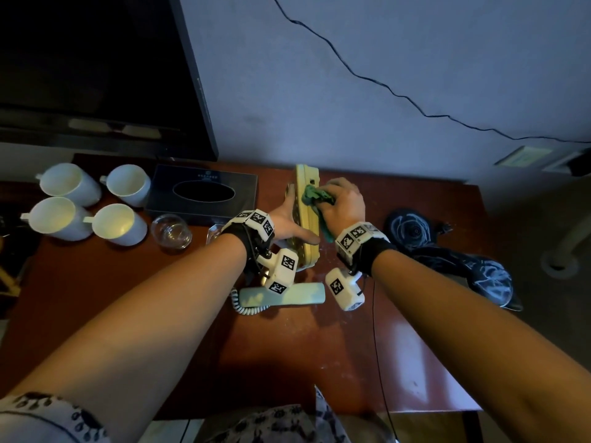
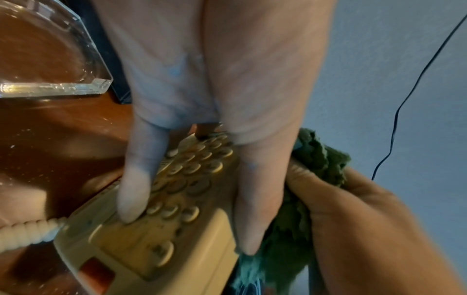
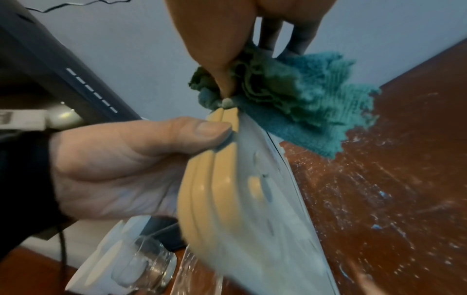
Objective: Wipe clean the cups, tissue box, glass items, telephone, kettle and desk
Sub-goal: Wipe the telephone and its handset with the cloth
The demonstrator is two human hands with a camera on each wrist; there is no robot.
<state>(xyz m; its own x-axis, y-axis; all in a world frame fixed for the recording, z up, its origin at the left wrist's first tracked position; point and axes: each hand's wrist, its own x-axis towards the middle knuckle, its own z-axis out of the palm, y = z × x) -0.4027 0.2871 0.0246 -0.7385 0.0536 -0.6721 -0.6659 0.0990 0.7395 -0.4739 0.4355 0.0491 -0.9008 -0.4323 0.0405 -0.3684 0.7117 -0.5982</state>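
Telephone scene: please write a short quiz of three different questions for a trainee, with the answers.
1. True or false: the telephone base lies flat on the desk.
2. Which hand grips the green cloth? A) left hand B) right hand
3. Fill in: the handset lies on the ____.

Key: 1 false, it is tipped up on its edge; 2 B; 3 desk.

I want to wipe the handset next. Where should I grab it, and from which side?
Grip the handset around its straight middle bar, coming from above with fingers across its width. It lies flat on the desk, lengthwise left to right, with its coiled cord at the left end, so the middle probably balances and stays clear of the cord.
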